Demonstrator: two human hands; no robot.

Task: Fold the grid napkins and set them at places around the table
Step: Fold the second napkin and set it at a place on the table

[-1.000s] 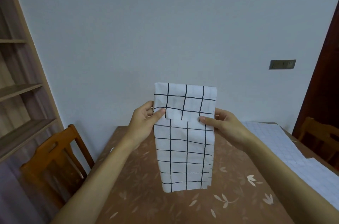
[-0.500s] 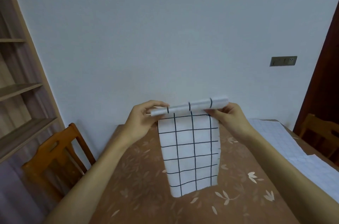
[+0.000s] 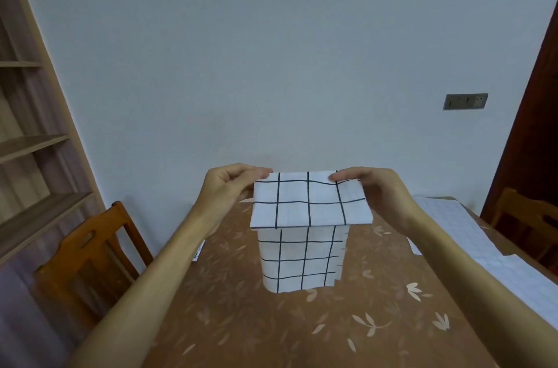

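The left hand (image 3: 228, 186) and right hand (image 3: 377, 189) each pinched a far corner of the napkin (image 3: 311, 201) above the table (image 3: 241, 322), its lower part apparently hanging free

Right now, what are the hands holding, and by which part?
The grid napkin, pinched at the folded flap's far corners: left hand on the left corner, right hand on the right.

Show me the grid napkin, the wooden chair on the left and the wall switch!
grid napkin (image 3: 311, 201): head view, on its top folded flap.
left wooden chair (image 3: 90, 262): head view, on its backrest.
wall switch (image 3: 465, 101): head view, on the plate's middle.
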